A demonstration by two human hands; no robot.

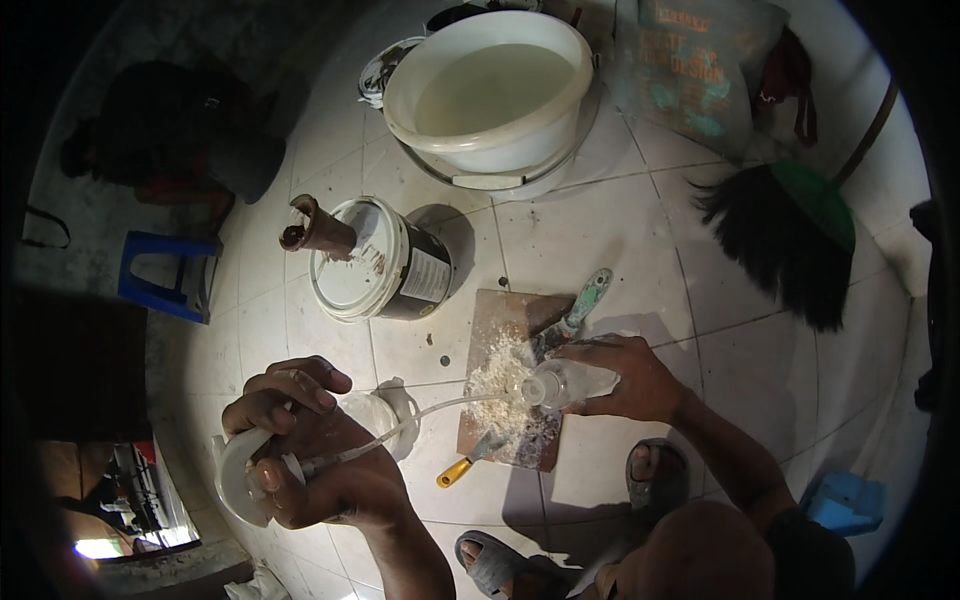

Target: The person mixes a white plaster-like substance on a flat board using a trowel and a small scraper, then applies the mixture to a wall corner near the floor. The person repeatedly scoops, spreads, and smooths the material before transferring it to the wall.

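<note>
My left hand [315, 445] is closed round a white plastic spray head [243, 475]. From it a thin clear dip tube [425, 412] runs right, its tip near the mouth of a clear plastic bottle [590, 385]. The bottle lies tilted in my right hand [640, 375], its neck turned toward the tube. Below the bottle, a heap of cream-coloured powder [497, 380] covers part of a brown board [500, 310] on the floor. A putty knife with a yellow handle [455, 472] rests its blade in the powder. A scraper with a worn green handle [590, 297] lies at the board's far right.
A lidded white bucket [345, 290] with a brown cup-like piece on top stands beyond my left hand. Further back is a large white basin [430, 140] of cloudy water. A broom [790, 230], grey sack [690, 70], blue stool [165, 245] and blue container [845, 500] stand around.
</note>
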